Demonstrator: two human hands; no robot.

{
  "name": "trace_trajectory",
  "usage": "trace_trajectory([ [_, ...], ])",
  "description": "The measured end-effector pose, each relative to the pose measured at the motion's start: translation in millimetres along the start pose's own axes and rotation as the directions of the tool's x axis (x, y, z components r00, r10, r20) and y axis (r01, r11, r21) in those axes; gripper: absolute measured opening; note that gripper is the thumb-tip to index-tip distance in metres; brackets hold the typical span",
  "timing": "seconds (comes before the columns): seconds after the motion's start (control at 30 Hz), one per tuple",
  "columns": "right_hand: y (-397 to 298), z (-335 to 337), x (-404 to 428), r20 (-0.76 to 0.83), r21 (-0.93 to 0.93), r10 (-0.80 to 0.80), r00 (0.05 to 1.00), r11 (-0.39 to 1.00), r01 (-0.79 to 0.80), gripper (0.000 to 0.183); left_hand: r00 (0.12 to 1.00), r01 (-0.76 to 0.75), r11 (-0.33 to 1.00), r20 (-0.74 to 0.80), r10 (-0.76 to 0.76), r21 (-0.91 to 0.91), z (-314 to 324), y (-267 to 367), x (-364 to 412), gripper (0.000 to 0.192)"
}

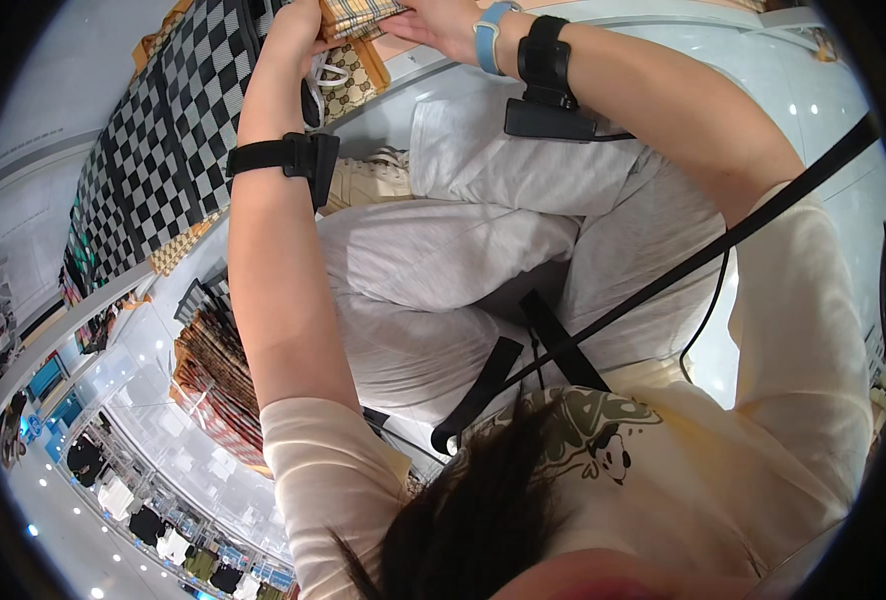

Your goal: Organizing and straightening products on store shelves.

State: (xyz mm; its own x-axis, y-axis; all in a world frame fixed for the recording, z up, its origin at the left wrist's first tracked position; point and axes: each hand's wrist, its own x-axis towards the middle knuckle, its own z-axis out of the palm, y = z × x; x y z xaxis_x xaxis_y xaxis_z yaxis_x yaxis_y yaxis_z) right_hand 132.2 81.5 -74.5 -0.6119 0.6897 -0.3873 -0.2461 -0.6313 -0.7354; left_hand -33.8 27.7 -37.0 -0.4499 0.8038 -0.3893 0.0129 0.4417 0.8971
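At the top edge, partly cut off, a folded yellow-and-black plaid item [360,16] lies between my hands. My left hand [293,22] grips its left side; my right hand [439,28] holds its right edge, fingers at the underside. Below it is a beige patterned bag [349,79] with tan trim, beside white cord-like loops [332,73]. A large black-and-grey checkered bag [180,97] stands just left of my left forearm.
Stacked folded plaid items [222,390], tied with a white strip, rest on the glossy floor at lower left. A pale shelf edge [60,330] runs past the checkered bag. My crossed legs [450,247] fill the middle; a black strap [683,255] crosses diagonally. Garments [147,525] hang far off.
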Motion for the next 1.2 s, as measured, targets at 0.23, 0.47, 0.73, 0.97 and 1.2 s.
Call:
trace_trajectory([
  [0.23, -1, -6, 1, 0.037, -0.075, 0.049, 0.998, 0.996, -0.046, 0.034, 0.994, 0.078, 0.99, -0.086, -0.068, 0.121, -1, -6, 11, 0.055],
  [0.47, -39, 0, -11, -0.05, 0.038, 0.396, 0.917, 0.918, -0.394, 0.049, 0.995, 0.09, 0.996, 0.046, -0.09, -0.001, -10, 5, 6, 0.053],
  [0.73, -47, 6, -14, -0.011, 0.063, 0.332, 0.943, 0.942, -0.331, 0.046, 1.0, 0.027, 0.984, -0.002, -0.028, -0.177, -9, 17, -4, 0.048],
  [0.97, -78, 23, -13, 0.03, 0.312, 0.219, 0.975, 0.925, -0.217, 0.036, 0.99, -0.084, 0.958, 0.089, 0.112, -0.274, 0, -5, 3, 0.024],
  [1.2, -69, 19, -16, -0.074, 0.3, 0.238, 0.968, 0.931, -0.206, 0.032, 0.995, -0.088, 0.995, 0.047, 0.091, -0.055, 45, -20, 0, 0.025],
])
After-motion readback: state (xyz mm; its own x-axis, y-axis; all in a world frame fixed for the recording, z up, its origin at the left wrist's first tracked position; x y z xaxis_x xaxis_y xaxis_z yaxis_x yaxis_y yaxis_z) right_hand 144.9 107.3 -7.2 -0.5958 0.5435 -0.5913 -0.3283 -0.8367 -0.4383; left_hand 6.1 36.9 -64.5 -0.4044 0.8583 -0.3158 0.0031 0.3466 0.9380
